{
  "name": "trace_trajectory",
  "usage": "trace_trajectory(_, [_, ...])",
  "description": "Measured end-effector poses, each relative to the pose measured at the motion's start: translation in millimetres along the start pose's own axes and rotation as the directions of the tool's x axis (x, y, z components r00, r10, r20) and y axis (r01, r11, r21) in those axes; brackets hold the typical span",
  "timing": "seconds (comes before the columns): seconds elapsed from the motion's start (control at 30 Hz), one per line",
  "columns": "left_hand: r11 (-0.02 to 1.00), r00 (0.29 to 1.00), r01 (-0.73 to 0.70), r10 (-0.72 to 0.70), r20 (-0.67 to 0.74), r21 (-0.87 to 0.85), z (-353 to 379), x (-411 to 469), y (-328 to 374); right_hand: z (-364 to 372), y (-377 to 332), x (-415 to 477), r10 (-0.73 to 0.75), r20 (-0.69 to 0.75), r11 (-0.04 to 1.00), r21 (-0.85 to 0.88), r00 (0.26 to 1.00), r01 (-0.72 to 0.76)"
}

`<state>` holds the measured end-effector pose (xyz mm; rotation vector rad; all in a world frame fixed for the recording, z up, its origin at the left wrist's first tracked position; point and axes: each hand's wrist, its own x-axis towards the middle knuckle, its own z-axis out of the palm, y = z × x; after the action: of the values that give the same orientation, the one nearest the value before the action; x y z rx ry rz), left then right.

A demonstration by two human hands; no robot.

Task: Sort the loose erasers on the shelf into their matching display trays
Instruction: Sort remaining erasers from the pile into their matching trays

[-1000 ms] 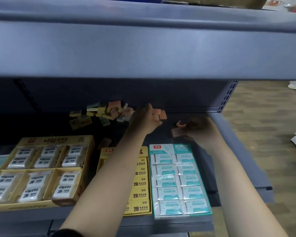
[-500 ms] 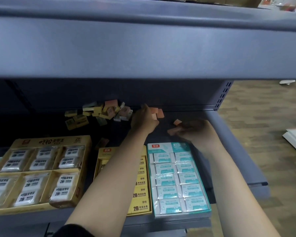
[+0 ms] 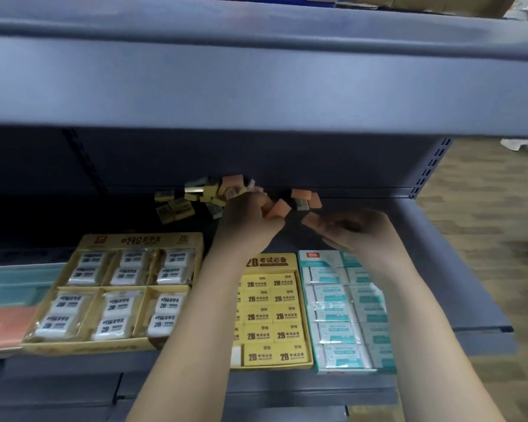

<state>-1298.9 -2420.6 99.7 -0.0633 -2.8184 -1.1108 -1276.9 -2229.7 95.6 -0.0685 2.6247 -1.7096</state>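
**Sort barely started, most of the pile left**

Landmark: yellow tray [image 3: 272, 260], front middle of the shelf [image 3: 439, 254].

Progress, my read: early.
- The pile [image 3: 201, 196] of loose yellow, orange and grey erasers sits behind the yellow tray, off to its left, against the back wall.
- A few orange strays [image 3: 307, 197] lie straight behind it.
- The teal tray [image 3: 317, 257] touches its right side and the wide tray [image 3: 141, 239] sits just left. Both look full.
- An orange slab [image 3: 3, 324] far left may be the orange tray, but it's too blurred to call.

Hands:
- Left hand [image 3: 247, 220] is behind the yellow tray, fingers [image 3: 256, 198] curled, pinching an orange eraser [image 3: 278, 208] clear of the pile.
- Right hand [image 3: 357, 229] is behind the teal tray, fingers curled in. I can't tell if it holds anything.

Room:
- The upper shelf [image 3: 256, 86] overhangs low, so the working slot is shallow and lifts should stay small.
- There's bare shelf right of the teal tray, out to the edge.
- Anything bound far left has to cross over the wide tray.
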Motion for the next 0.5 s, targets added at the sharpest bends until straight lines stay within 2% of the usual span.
trace_trajectory(0.13, [1.0,0.998,-0.011,0.01,-0.057,-0.021,-38.2,-23.3,-27.8,23.8,-13.3,-2.3,-0.007,0.039,0.999,0.042,0.999,0.006])
trace_trajectory(0.3, [0.995,0.997,0.052,-0.057,-0.057,-0.083,-75.9,-46.2,-61.2,70.3,-27.8,-4.9,-0.055,0.109,0.991,0.124,0.992,0.042])
trace_trajectory(0.37, [0.992,0.997,0.049,-0.056,-0.053,-0.114,-89.2,-54.3,-74.3,90.6,-36.3,-10.5,-0.028,0.145,0.981,0.194,0.989,0.0])
trace_trajectory(0.5, [0.994,0.997,0.055,-0.06,-0.05,-0.092,-114.2,-68.6,-106.3,128.7,-54.8,-20.9,0.029,0.164,0.974,0.217,0.986,-0.064])
